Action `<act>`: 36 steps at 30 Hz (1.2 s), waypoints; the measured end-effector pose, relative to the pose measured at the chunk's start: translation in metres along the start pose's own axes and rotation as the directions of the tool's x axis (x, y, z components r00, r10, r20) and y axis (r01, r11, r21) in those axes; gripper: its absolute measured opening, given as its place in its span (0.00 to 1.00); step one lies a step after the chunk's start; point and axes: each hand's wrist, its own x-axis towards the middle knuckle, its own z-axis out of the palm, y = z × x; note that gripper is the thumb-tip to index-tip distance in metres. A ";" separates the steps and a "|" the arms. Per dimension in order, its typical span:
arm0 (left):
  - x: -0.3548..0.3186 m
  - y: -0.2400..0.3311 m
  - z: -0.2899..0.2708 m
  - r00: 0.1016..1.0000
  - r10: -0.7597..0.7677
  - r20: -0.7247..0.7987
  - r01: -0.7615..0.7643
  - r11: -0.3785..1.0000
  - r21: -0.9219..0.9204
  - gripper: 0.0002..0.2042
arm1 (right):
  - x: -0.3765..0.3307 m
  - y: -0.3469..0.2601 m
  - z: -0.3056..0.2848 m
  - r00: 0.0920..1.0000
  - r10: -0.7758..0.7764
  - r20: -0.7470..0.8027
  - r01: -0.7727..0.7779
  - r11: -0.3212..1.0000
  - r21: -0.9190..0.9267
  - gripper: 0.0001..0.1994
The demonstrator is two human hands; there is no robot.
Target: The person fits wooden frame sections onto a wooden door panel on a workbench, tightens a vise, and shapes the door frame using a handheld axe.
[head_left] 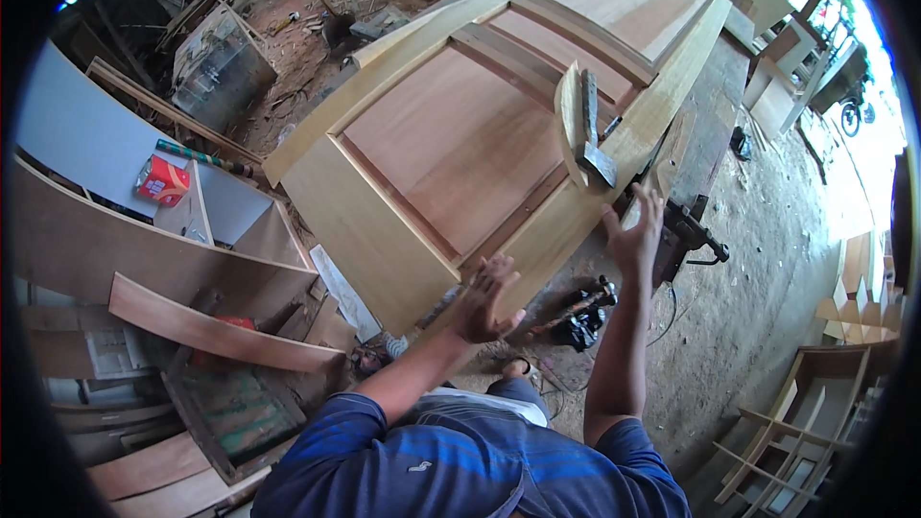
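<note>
A large wooden panelled door [460, 134] lies flat in front of me, with a pale frame and reddish panels. My left hand [489, 303] is at its near end, fingers spread, with nothing in it. Over by the door's right edge, my right hand [635, 228] is raised with its fingers apart and holds nothing. Whether either hand touches the wood, I cannot tell. A hammer [600, 165] rests on the door's right rail just beyond my right hand. Beside it lies a curved pale wood strip [570, 125].
A dark metal vise [693, 232] juts from the bench at the right. Below it, a black power tool [579, 326] with a cord sits near my feet. Plywood cabinet parts [221, 326] and a red can [163, 180] crowd the left. A wooden frame [801, 422] stands at lower right.
</note>
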 end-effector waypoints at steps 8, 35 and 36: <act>-0.095 -0.067 -0.120 1.000 0.016 0.023 -0.012 0.987 -0.160 0.11 | -0.151 -0.168 0.183 0.977 -0.118 0.177 0.087 0.981 0.176 0.34; 0.000 -0.446 -0.460 0.778 -0.560 -0.284 0.558 0.824 -0.095 0.10 | -0.029 -0.379 0.437 0.991 -0.102 0.082 0.089 0.985 0.145 0.38; 0.018 -0.464 -0.464 0.766 -0.576 -0.284 0.555 0.816 -0.158 0.10 | -0.006 -0.390 0.450 0.991 -0.121 0.051 0.110 0.978 0.179 0.39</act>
